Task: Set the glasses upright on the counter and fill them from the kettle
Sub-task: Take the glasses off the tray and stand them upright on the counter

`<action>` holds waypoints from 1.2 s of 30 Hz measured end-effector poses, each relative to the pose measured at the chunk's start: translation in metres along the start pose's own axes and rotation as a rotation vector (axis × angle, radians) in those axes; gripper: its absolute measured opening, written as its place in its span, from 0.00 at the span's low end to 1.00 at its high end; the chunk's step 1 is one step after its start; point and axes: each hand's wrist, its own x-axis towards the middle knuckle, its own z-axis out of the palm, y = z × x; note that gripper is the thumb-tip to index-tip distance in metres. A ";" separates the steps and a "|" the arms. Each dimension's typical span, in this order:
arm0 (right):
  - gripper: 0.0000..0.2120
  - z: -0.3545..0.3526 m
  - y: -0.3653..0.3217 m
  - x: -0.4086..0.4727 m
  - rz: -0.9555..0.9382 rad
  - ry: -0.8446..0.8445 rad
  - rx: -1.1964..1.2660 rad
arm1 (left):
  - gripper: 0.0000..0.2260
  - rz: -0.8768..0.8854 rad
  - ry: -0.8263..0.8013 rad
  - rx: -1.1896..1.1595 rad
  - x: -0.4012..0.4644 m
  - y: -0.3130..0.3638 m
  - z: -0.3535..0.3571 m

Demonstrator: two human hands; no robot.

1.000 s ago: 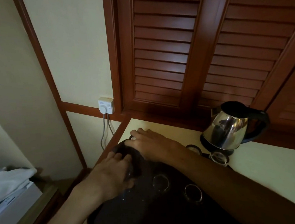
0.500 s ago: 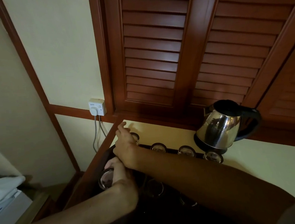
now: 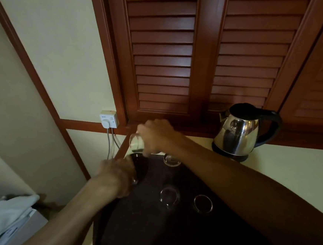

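Right hand (image 3: pixel 156 136) lifts a glass (image 3: pixel 136 142) clear of the dark tray (image 3: pixel 138 228), fingers wrapped round it, its long axis near upright; bare surface (image 3: pixel 288 172) lies to the right. Left hand (image 3: pixel 116 176) curls round a second glass (image 3: pixel 135 179) low on the tray. Kettle (image 3: pixel 238 131) waits far right

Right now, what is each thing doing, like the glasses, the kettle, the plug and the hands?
Right hand: shut on lifted glass, held above the tray's far corner.
Left hand: closed around another glass, mostly hidden.
Glasses on tray: three standing free, untouched.
Tray: flat on the counter.
Kettle: upright on its base, lid shut.
Plug: in the wall socket.
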 end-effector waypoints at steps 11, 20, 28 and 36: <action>0.22 0.008 0.129 -0.142 0.063 0.364 1.415 | 0.21 0.267 0.031 -1.600 -0.085 0.078 -0.031; 0.24 0.057 0.224 -0.253 0.209 0.395 1.701 | 0.15 0.551 0.165 -1.712 -0.114 0.257 0.012; 0.15 0.112 0.279 -0.305 0.305 0.477 1.623 | 0.15 0.520 0.061 -1.580 -0.108 0.377 0.096; 0.13 0.156 0.297 -0.314 0.255 0.358 1.597 | 0.15 0.469 0.115 -1.518 -0.098 0.418 0.135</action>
